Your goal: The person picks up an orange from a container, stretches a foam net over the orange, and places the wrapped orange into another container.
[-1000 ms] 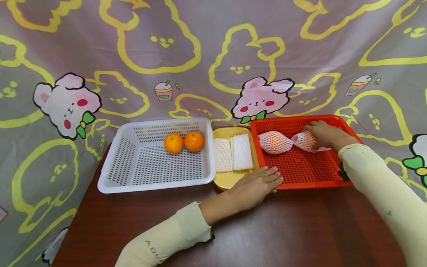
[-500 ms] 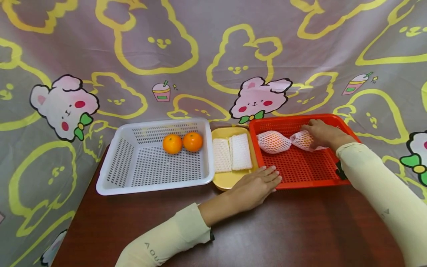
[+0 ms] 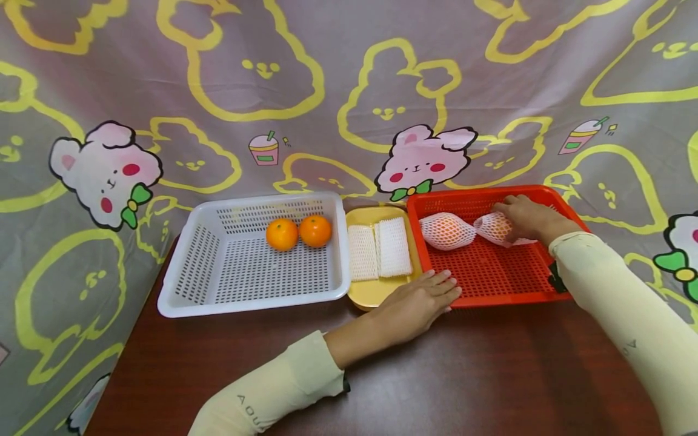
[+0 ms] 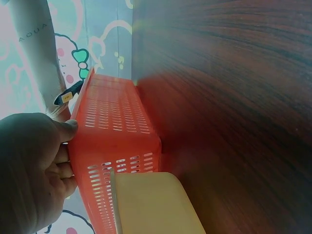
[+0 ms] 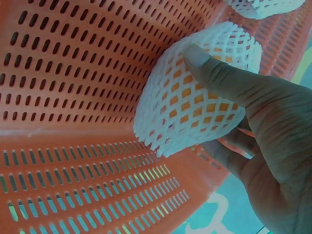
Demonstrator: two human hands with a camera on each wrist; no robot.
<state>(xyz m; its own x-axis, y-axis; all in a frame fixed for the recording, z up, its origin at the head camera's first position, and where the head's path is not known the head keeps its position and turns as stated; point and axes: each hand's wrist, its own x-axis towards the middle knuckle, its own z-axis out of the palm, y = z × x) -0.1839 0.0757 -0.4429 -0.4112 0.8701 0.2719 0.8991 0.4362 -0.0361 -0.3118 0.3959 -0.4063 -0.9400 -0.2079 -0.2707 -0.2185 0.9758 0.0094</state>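
In the head view, my right hand (image 3: 526,218) holds an orange in a white foam net (image 3: 493,229) inside the red basket (image 3: 491,301). The right wrist view shows the thumb across the near side of this netted orange (image 5: 195,102) and the fingers behind it. A second netted orange (image 3: 448,231) lies to its left, the net ends meeting. My left hand (image 3: 417,306) rests on the front left corner of the red basket with its fingers extended. In the left wrist view, the thumb (image 4: 68,127) lies against the outside of the basket rim.
Left of the red basket, a yellow tray (image 3: 376,293) carries two flat foam nets, one cream (image 3: 362,253) and one white (image 3: 393,247). Farther left, a white basket (image 3: 251,303) contains two bare oranges (image 3: 282,234). A patterned curtain (image 3: 305,72) hangs behind the dark wooden table (image 3: 491,375).
The head view shifts slightly between the first two frames. Both hands stay essentially in place, the right at the netted orange and the left on the basket corner.
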